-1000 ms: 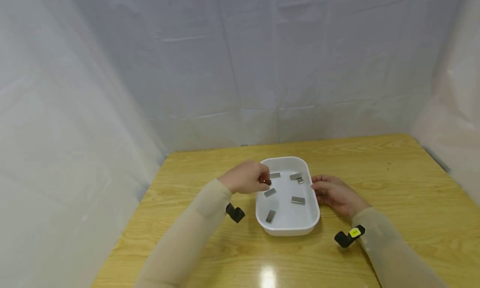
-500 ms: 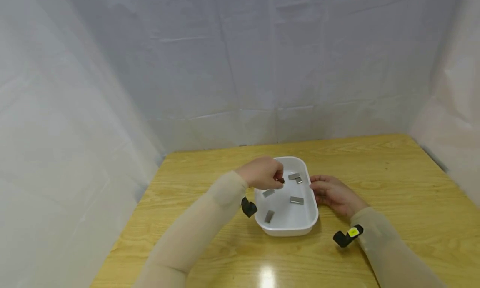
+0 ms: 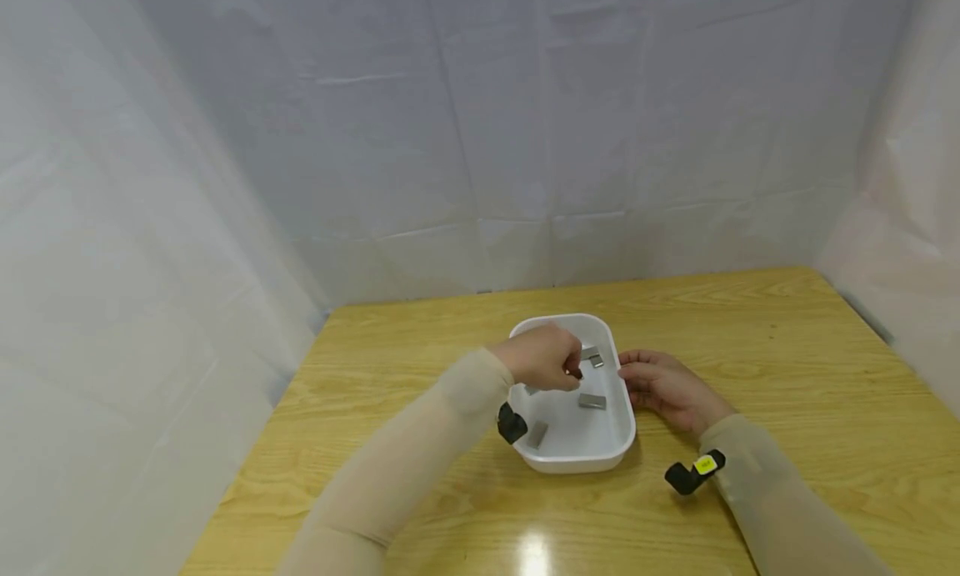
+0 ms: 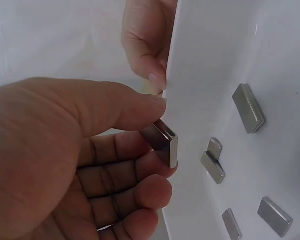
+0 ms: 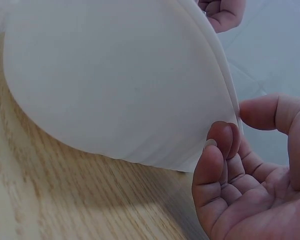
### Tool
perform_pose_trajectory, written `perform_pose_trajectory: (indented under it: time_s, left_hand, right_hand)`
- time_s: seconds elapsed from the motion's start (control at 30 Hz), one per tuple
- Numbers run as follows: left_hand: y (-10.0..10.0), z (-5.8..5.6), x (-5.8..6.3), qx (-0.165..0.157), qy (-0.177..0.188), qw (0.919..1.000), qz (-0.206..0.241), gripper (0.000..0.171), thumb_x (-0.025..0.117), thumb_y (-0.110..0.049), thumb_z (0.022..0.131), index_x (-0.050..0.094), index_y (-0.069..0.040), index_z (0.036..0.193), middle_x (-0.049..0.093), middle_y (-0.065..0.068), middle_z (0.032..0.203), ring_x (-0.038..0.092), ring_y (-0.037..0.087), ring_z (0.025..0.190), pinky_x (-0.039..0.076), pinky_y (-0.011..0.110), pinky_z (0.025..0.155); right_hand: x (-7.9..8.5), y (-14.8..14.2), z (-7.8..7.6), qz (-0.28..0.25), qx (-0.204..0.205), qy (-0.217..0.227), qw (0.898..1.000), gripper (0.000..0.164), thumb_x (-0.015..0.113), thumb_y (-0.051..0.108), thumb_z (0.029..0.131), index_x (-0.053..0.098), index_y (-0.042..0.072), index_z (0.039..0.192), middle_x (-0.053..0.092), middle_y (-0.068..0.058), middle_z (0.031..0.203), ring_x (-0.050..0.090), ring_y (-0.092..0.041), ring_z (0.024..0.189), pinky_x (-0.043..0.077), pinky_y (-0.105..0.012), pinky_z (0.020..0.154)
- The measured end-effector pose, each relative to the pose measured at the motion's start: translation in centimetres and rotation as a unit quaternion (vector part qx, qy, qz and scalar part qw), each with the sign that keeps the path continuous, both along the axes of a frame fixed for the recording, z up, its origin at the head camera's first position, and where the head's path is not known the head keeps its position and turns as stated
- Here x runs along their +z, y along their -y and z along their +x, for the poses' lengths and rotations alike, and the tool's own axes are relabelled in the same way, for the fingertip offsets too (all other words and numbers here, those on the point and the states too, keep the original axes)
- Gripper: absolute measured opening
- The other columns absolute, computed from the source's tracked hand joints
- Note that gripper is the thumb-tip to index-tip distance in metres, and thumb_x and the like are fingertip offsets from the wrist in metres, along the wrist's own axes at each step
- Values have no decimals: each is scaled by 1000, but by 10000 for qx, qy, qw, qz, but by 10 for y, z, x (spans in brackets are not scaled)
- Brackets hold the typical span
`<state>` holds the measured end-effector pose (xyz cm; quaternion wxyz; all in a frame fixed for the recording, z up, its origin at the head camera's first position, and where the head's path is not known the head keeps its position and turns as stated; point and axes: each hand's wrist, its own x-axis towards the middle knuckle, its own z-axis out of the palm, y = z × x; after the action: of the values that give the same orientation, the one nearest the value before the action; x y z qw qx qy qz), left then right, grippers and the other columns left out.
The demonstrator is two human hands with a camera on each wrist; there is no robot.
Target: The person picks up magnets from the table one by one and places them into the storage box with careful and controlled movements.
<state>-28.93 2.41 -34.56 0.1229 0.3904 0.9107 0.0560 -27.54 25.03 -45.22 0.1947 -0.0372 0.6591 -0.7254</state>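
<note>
My left hand (image 3: 542,357) is over the white plastic tray (image 3: 573,466). Between thumb and fingers it pinches a shiny silver rectangular metal block (image 4: 161,142), clear in the left wrist view and mostly covered in the head view. Inside the tray lie several similar blocks: one near the middle (image 3: 592,402), one near the front left (image 3: 537,434), and a touching pair, whose larger block (image 4: 212,167) shows in the left wrist view. My right hand (image 3: 675,393) holds the tray's right rim, its thumb (image 5: 257,112) at the edge and other fingers against the outer wall.
The tray stands on a wood-grain table (image 3: 412,334). White plastic sheeting (image 3: 450,142) hangs behind the table and at both sides. A small black camera (image 3: 512,424) is worn on the left wrist, another black camera (image 3: 686,478) on the right.
My left hand, pinching the metal block, has moved right from the tray's left rim to over its middle, then slightly nearer. The right hand stays on the rim.
</note>
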Motion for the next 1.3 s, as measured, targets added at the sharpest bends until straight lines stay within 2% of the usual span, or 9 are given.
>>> perform_pose_trajectory:
  time_s: [0.4, 0.67, 0.97, 1.17, 1.3]
  left_hand:
    - [-11, 5, -11, -258, 70, 9991, -343, 13, 72, -24, 86, 62, -17, 80, 61, -9, 75, 53, 7, 67, 42, 20, 59]
    - [-19, 6, -11, -303, 382, 9964, -698, 14, 74, -23, 85, 62, -18, 79, 62, -10, 77, 54, 6, 68, 44, 20, 59]
    - [-29, 10, -9, -612, 379, 9898, -1232, 12, 73, -25, 85, 64, -19, 81, 62, -10, 77, 56, 4, 72, 45, 19, 64]
    - [-35, 12, -10, -521, 436, 9867, -1474, 12, 74, -28, 84, 64, -22, 83, 62, -13, 80, 56, 3, 75, 45, 20, 66]
    - [-38, 14, -10, -526, 328, 9844, -1646, 12, 75, -29, 82, 64, -24, 82, 62, -13, 80, 55, 3, 77, 45, 21, 66]
  right_hand:
    - [1, -2, 0, 32, 13, 9, 10000, 44, 55, 13, 96, 40, -9, 131, 59, -13, 112, 58, -19, 88, 51, -33, 76]
    - [2, -2, 1, 68, -27, 44, 10000, 44, 55, 13, 96, 40, -9, 132, 58, -14, 114, 57, -21, 90, 51, -34, 77]
    - [2, -1, 0, 20, -9, 27, 10000, 41, 55, 10, 96, 42, -9, 130, 59, -12, 111, 58, -21, 90, 52, -34, 77]
    - [1, 0, 0, -23, 14, -5, 10000, 40, 55, 10, 96, 43, -9, 128, 60, -12, 109, 59, -20, 89, 52, -34, 77]
    - [2, 1, 0, -61, 42, 9, 10000, 42, 55, 11, 96, 41, -10, 129, 60, -10, 108, 59, -20, 89, 52, -34, 77]
